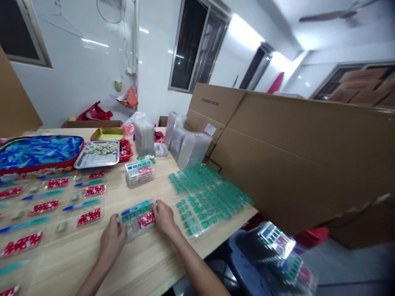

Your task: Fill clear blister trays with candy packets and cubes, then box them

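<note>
A clear plastic blister pack (133,230) lies between my hands on the wooden table. It holds a blue pen, a row of green pieces, a red patterned packet and a small pale piece. My left hand (111,236) grips the pack's left edge, thumb on top. At the upper right edge, my right hand (165,216) pinches the same pack with bent fingers. Just beyond stands a stack of similar filled packs (140,174). To the right of my right hand are clear sheets of green pieces (203,201), spread in overlapping rows.
Trays with pens, packets and red patterned cards (88,216) cover the left side. A red tray of blue pens (40,152) and a silver tray (97,160) stand behind. Clear plastic stacks (191,150) and a cardboard wall (290,156) bound the right; filled packs sit on a blue chair (243,263).
</note>
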`<state>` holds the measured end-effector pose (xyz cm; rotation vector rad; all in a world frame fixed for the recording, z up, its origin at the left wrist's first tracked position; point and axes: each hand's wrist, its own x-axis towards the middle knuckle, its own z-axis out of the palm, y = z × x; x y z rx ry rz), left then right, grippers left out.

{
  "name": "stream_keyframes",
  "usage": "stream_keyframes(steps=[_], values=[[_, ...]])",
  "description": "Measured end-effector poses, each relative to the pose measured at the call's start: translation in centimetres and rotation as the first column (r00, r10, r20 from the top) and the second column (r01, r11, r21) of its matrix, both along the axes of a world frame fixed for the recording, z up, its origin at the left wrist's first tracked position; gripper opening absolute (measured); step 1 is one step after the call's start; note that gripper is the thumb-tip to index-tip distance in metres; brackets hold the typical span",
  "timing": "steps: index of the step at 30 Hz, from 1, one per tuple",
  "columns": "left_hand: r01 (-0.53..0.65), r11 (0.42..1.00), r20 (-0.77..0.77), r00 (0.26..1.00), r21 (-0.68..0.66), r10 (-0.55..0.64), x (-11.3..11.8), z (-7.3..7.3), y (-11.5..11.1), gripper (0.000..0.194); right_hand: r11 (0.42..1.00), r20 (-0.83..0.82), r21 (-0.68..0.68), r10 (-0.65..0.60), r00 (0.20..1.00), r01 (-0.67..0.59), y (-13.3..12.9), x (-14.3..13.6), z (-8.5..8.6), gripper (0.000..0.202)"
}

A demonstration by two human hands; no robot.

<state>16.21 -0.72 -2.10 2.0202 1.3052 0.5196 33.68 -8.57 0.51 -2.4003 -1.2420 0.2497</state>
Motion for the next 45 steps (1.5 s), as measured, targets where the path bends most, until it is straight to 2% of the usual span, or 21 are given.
stream_keyframes(steps=[2, 4, 7, 9, 11, 13, 15, 17, 19, 22, 24, 26, 28, 31, 33, 35, 38, 42, 45], values=[[0.001, 1.0, -0.048, 0.999, -0.009, -0.002, 1.4, 0.7, 1.3, 0.039, 0.999, 0.077, 0.036, 0.009, 0.997, -0.012, 0.6, 0.2, 1.0, 0.02], [0.008, 1.0, -0.077, 0.997, -0.001, -0.008, 2.1, 1.1, 2.0, 0.041, 0.988, 0.146, 0.142, 0.038, 0.989, -0.059, -0.3, 0.4, 2.0, 0.018], [-0.017, 0.989, -0.059, 0.998, 0.149, 0.026, 2.0, 1.0, 1.7, 0.049, 0.928, 0.216, 0.356, 0.033, 0.976, -0.11, -4.8, 1.2, 2.3, 0.019], [-0.05, 0.959, 0.008, 0.999, 0.279, 0.05, 1.4, 0.8, 0.7, 0.054, 0.886, 0.274, 0.456, -0.044, 0.961, -0.089, -9.1, 2.2, 1.3, 0.027], [-0.063, 0.934, 0.109, 0.994, 0.352, 0.025, 0.7, 0.6, -0.7, 0.054, 0.875, 0.357, 0.482, -0.144, 0.923, -0.05, -13.4, 3.6, -0.4, 0.036], [-0.031, 0.924, 0.194, 0.98, 0.382, -0.048, 0.5, 0.5, -2.2, 0.049, 0.895, 0.453, 0.446, -0.22, 0.864, -0.006, -16.7, 5.1, -2.5, 0.047], [0.028, 0.917, 0.239, 0.962, 0.399, -0.134, 0.8, 0.3, -3.6, 0.042, 0.924, 0.527, 0.38, -0.251, 0.812, 0.04, -18.6, 6.6, -4.3, 0.055], [0.104, 0.91, 0.248, 0.944, 0.402, -0.218, 1.3, 0.0, -4.8, 0.034, 0.938, 0.589, 0.341, -0.26, 0.766, 0.056, -19.1, 7.7, -5.4, 0.054], [0.181, 0.898, 0.236, 0.927, 0.402, -0.292, 2.0, -0.6, -5.6, 0.027, 0.942, 0.633, 0.334, -0.258, 0.73, 0.044, -18.9, 8.5, -5.8, 0.048], [0.261, 0.855, 0.191, 0.906, 0.449, -0.377, 2.7, -1.4, -6.6, 0.02, 0.94, 0.649, 0.339, -0.213, 0.73, -0.027, -18.5, 8.9, -5.5, 0.042], [0.291, 0.804, 0.149, 0.895, 0.519, -0.42, 3.3, -1.2, -7.3, 0.02, 0.929, 0.638, 0.359, -0.176, 0.749, -0.087, -18.3, 8.7, -5.1, 0.042], [0.358, 0.73, 0.07, 0.872, 0.582, -0.484, 4.4, -0.4, -8.2, 0.023, 0.914, 0.625, 0.384, -0.154, 0.765, -0.13, -18.2, 8.2, -4.6, 0.042], [0.469, 0.638, -0.053, 0.828, 0.61, -0.558, 6.0, 0.9, -9.3, 0.034, 0.905, 0.619, 0.394, -0.13, 0.775, -0.162, -17.9, 7.5, -4.4, 0.043], [0.652, 0.477, -0.25, 0.709, 0.589, -0.66, 8.9, 2.5, -11.0, 0.059, 0.9, 0.616, 0.38, -0.076, 0.784, -0.212, -17.2, 6.0, -4.3, 0.046], [0.73, 0.391, -0.347, 0.636, 0.56, -0.689, 10.7, 2.8, -11.8, 0.061, 0.89, 0.613, 0.381, -0.04, 0.789, -0.251, -16.7, 4.9, -4.6, 0.048], [0.758, 0.359, -0.412, 0.615, 0.545, -0.672, 12.0, 2.3, -12.3, 0.051, 0.872, 0.616, 0.392, -0.012, 0.788, -0.293, -16.5, 4.2, -5.0, 0.049], [0.745, 0.351, -0.46, 0.64, 0.567, -0.616, 12.6, 1.1, -12.4, 0.04, 0.863, 0.619, 0.413, -0.031, 0.785, -0.291, -17.0, 4.0, -5.7, 0.054], [0.708, 0.31, -0.455, 0.666, 0.634, -0.591, 11.8, 0.1, -11.7, 0.029, 0.866, 0.513, 0.494, -0.217, 0.83, -0.079, -18.4, 5.3, -6.4, 0.064], [0.636, 0.248, -0.408, 0.698, 0.73, -0.589, 10.9, 0.4, -10.7, 0.026, 0.854, 0.412, 0.52, -0.27, 0.87, 0.018, -18.7, 6.6, -6.4, 0.07]])
